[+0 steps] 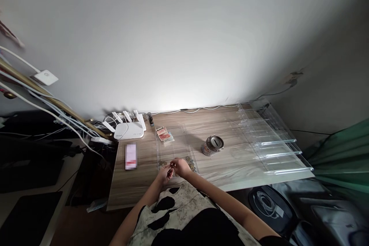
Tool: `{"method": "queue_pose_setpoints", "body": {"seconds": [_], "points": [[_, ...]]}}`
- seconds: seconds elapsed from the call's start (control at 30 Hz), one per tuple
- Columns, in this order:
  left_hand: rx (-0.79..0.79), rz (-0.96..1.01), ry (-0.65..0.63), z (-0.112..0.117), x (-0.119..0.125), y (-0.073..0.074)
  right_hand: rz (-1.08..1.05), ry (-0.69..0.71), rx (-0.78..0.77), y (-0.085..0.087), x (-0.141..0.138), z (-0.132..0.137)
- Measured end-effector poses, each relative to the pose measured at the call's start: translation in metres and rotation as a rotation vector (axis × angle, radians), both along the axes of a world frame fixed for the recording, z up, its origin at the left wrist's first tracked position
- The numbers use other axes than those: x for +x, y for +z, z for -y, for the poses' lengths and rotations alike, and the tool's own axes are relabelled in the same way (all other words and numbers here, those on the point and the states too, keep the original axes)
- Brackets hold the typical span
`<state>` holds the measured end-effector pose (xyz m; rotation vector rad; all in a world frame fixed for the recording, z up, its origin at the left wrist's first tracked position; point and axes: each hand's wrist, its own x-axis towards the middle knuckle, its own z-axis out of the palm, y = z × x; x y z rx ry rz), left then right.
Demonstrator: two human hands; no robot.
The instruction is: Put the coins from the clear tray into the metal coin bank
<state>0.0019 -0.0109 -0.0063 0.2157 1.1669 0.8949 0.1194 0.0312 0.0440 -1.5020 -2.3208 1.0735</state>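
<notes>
Over the near edge of a clear plastic tray [176,150], my left hand [165,173] and my right hand [180,167] meet with fingertips pinched together. Whatever small thing lies between them is too small to make out. Several coins [189,160] lie in the tray's right corner beside my right hand. A few more coins [163,163] show by my left hand. Folded banknotes [165,134], reddish and bluish, lie at the tray's far left. To the right of the tray stands a round tin money box [215,144] with a slot in its lid.
A white router [129,130] with raised antennas sits at the back left, near a small dark bottle [150,119]. A blurred pink-and-white item [130,157] lies in front of it. Stacked clear trays [276,142] take up the right end of the wooden table [230,173].
</notes>
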Motion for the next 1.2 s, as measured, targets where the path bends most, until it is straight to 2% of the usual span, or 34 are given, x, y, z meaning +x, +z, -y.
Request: {"method": "queue_pose_setpoints", "body": {"seconds": [0.1,0.2,0.27,0.33,0.4,0.5,0.6,0.77,0.87,0.97,1.03,1.07,1.1,1.2], "points": [[-0.016,0.029,0.026,0.001,-0.002,-0.001,-0.023,-0.085,0.045,0.003,0.005,-0.007],[-0.059,0.073,0.081,0.001,-0.004,-0.002,-0.045,-0.241,0.139,0.012,0.029,-0.018],[-0.083,0.104,0.105,0.001,-0.006,-0.002,-0.052,-0.374,0.238,0.022,0.057,-0.03],[-0.098,0.125,0.109,0.0,-0.008,-0.002,-0.055,-0.576,0.436,0.033,0.092,-0.046],[-0.106,0.11,0.103,0.0,-0.008,-0.001,-0.007,-0.748,0.571,0.042,0.125,-0.06],[-0.1,0.056,0.084,0.0,-0.006,0.0,0.1,-0.836,0.616,0.047,0.16,-0.071],[-0.082,0.03,0.063,0.0,-0.003,0.001,0.191,-0.827,0.584,0.044,0.171,-0.072],[-0.045,-0.028,0.031,0.001,-0.002,0.003,0.251,-0.838,0.574,0.037,0.171,-0.074],[-0.033,-0.024,0.019,0.002,-0.002,0.004,0.272,-0.839,0.545,0.042,0.171,-0.078],[-0.037,-0.015,0.01,0.002,-0.002,0.005,0.236,-0.826,0.597,0.05,0.159,-0.077],[-0.037,-0.015,0.005,0.001,-0.001,0.005,0.159,-0.726,0.609,0.052,0.136,-0.069],[-0.035,-0.016,0.003,0.001,-0.001,0.005,0.113,-0.642,0.565,0.051,0.12,-0.063],[-0.034,-0.016,0.002,0.001,0.0,0.004,0.064,-0.534,0.471,0.047,0.102,-0.055],[-0.043,-0.035,-0.01,-0.001,0.003,0.004,0.004,-0.191,0.036,0.028,0.047,-0.029]]}}
